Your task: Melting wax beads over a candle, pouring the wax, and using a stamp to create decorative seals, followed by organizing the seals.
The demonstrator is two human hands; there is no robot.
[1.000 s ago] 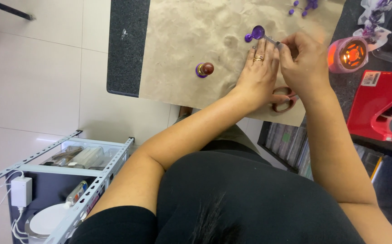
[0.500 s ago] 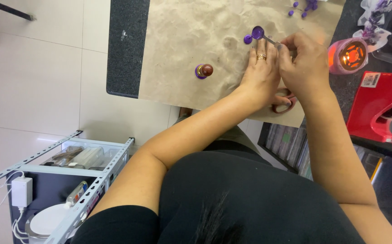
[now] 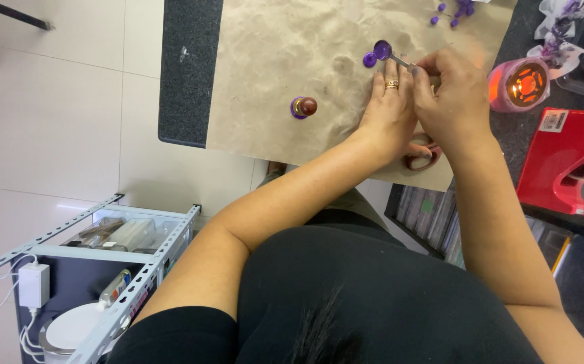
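Pinched in my right hand [image 3: 455, 94], grip closed on its handle, the small spoon [image 3: 387, 52] tips purple wax toward a purple blob [image 3: 369, 60] at eleven o'clock. My left hand [image 3: 390, 108] rests flat, holding nothing. One seal sits under the stamp [image 3: 303, 106] at nine o'clock; I judge this one unstamped.

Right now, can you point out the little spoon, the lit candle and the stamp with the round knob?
spoon [image 3: 382, 50], head view, on its purple bowl.
candle [image 3: 520, 85], head view, on its glowing top.
stamp [image 3: 304, 106], head view, on its brown knob.
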